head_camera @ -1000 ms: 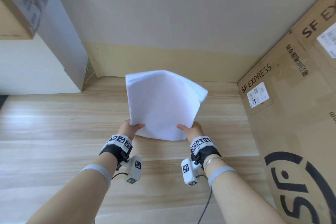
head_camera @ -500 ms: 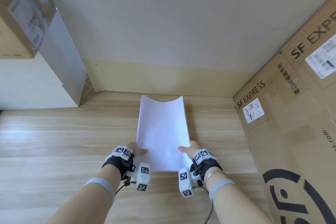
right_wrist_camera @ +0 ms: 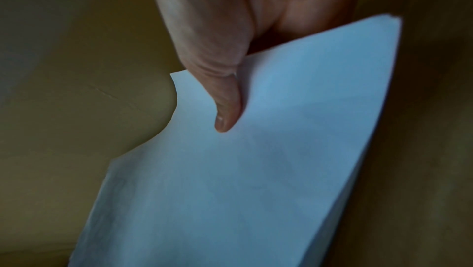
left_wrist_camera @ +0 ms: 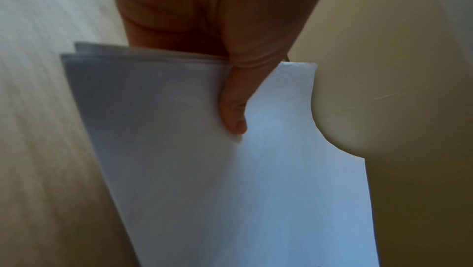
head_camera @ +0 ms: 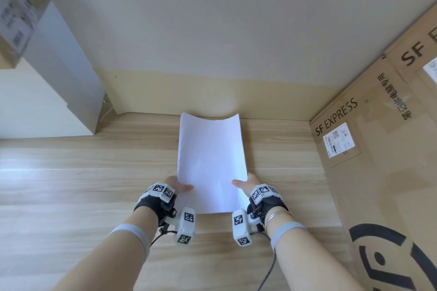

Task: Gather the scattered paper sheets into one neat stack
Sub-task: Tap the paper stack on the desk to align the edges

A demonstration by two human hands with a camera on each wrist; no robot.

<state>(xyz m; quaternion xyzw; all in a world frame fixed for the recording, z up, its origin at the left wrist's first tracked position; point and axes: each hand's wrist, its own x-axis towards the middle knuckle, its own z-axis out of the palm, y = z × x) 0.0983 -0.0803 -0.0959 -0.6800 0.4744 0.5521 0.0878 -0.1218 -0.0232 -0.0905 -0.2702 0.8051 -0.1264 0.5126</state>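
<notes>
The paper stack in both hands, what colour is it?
Plain white paper stack, unprinted; clearest in the head view.

A wood-floored corner hemmed in by cartons

The floor [head_camera: 71,184] was pale wood-grain plank, running back to a plain off-white wall [head_camera: 224,19] with a yellowish baseboard band [head_camera: 212,99] along its foot. At right stood a large cardboard box [head_camera: 383,184] printed "SF EXPRESS", bearing a white shipping label [head_camera: 338,140] and a big black logo low down. At left stood a white cabinet [head_camera: 42,106], with another labelled carton [head_camera: 16,21] above it. Soft, even light fell across the planks.
</notes>
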